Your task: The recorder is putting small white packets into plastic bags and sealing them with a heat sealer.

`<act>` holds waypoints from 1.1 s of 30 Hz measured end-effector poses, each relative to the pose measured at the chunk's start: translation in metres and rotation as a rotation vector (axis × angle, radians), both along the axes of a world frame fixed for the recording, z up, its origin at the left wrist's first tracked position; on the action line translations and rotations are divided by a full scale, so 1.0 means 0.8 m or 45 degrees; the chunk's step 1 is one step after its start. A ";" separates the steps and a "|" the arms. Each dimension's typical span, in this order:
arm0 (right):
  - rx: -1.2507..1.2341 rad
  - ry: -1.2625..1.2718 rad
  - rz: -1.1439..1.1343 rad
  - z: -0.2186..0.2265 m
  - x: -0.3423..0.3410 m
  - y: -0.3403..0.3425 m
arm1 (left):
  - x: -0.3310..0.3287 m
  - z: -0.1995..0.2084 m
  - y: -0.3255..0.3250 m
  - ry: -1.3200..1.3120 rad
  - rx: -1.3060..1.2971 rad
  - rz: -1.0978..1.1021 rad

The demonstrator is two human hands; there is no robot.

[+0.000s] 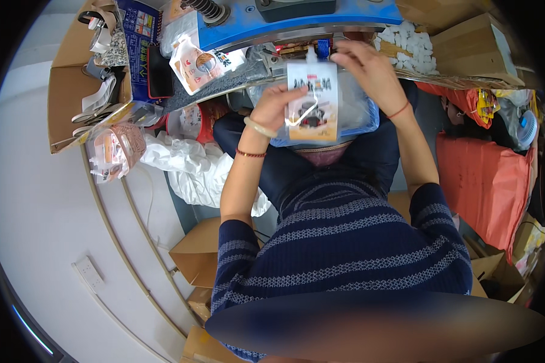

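Gripping pouch [321, 91] edge in left hand [272, 107], right hand [367, 71] near spout [312, 55]

The desk [418, 77] has a grey mat [227, 77] on its left part, and a white pouch [194, 71] lies there. A big blue machine [354, 17] stands at the middle. On the right are a heap of little white bits [410, 49] and a brown box [475, 51]. Another box [68, 100], with things in it, is at the left end.
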State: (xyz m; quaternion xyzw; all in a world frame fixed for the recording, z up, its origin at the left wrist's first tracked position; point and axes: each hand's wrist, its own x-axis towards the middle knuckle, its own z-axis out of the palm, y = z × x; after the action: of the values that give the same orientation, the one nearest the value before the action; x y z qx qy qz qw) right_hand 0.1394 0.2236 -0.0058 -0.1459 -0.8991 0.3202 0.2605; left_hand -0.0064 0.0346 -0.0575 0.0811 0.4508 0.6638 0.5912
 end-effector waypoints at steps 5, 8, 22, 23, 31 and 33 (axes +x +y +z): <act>0.338 -0.043 -0.381 0.006 0.028 0.013 | -0.027 -0.008 0.030 -0.124 0.014 0.095; 0.399 -0.373 -0.509 -0.021 0.029 0.059 | -0.029 -0.018 0.025 -0.041 -0.039 0.148; 0.070 0.009 -0.564 -0.057 0.039 0.095 | -0.094 -0.074 -0.086 2.702 -0.437 0.121; -0.027 -0.001 -0.576 -0.041 0.043 0.078 | -0.097 -0.077 -0.102 2.641 -0.394 0.189; -0.501 -0.060 0.091 0.012 0.029 -0.080 | -0.029 0.008 -0.083 1.472 -0.218 0.541; -0.425 0.109 0.163 0.043 0.009 -0.089 | -0.012 0.027 -0.077 1.140 -0.114 0.492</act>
State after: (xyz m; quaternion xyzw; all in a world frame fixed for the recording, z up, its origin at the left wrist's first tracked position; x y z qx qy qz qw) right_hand 0.1468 0.1528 0.0289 -0.1158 -0.8290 0.4868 0.2497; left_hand -0.0156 -0.0268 -0.0356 0.2478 0.6957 0.6412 0.2084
